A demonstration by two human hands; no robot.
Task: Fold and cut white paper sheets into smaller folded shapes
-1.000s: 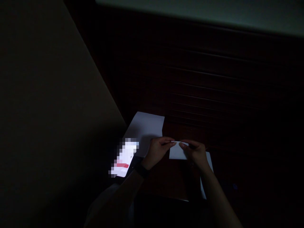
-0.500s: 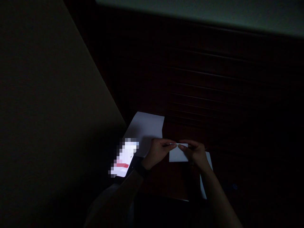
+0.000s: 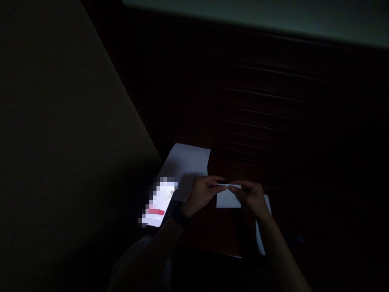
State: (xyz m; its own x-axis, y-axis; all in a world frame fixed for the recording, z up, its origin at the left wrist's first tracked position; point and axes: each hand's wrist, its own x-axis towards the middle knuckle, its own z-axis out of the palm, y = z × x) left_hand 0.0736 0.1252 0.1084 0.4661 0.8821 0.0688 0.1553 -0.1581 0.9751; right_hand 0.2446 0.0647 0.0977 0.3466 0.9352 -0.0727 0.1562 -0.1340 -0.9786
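A small white piece of paper [image 3: 228, 199], roughly rectangular, is held over the dark tabletop between both hands. My left hand [image 3: 203, 194], with a dark band on its wrist, pinches the paper's top edge with thumb and index finger. Close beside it, my right hand [image 3: 251, 197] pinches the same edge, the two thumb tips nearly touching. Whether the paper is folded into layers I cannot tell in the dim light.
A larger white sheet [image 3: 188, 162] lies behind my left hand. Left of that wrist glows a phone [image 3: 158, 207], its screen partly blurred. Another white sheet [image 3: 259, 239] shows under my right forearm. The dark wooden table [image 3: 209, 235] meets a wall at left.
Both hands stay in almost the same place. The left fingers have lifted slightly off the paper's top edge, and the paper has shifted only a little.
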